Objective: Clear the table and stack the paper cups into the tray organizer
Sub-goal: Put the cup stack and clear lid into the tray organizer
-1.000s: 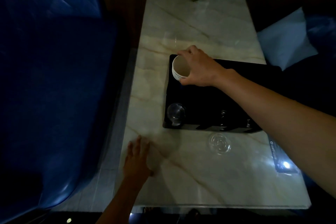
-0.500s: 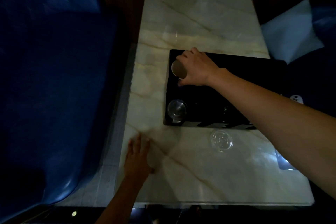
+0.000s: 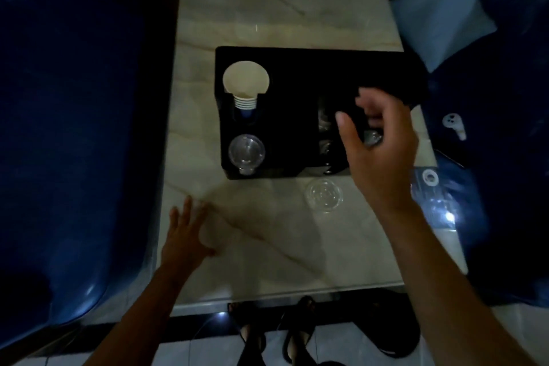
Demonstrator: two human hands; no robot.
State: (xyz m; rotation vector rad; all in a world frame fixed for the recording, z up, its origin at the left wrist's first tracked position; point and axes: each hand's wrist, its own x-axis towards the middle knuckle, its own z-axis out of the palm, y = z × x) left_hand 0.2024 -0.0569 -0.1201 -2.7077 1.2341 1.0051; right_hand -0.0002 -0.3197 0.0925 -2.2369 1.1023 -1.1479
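Paper cups nested in a stack, lying on their side in the far-left slot of the black tray; long axis running away from the viewer, open mouth facing up toward the camera, narrow bases nearer. A second ago held in the right hand above that slot; now let go. Right hand pulled back over the tray's right side, fingers spread, holding nothing. Left hand flat and open on the marble surface, unmoved. Clear lid just in front of the tray.

Looks to us like a dim home lounge: marble coffee table, blue sofa at 9 o'clock, pillow at 2 o'clock.
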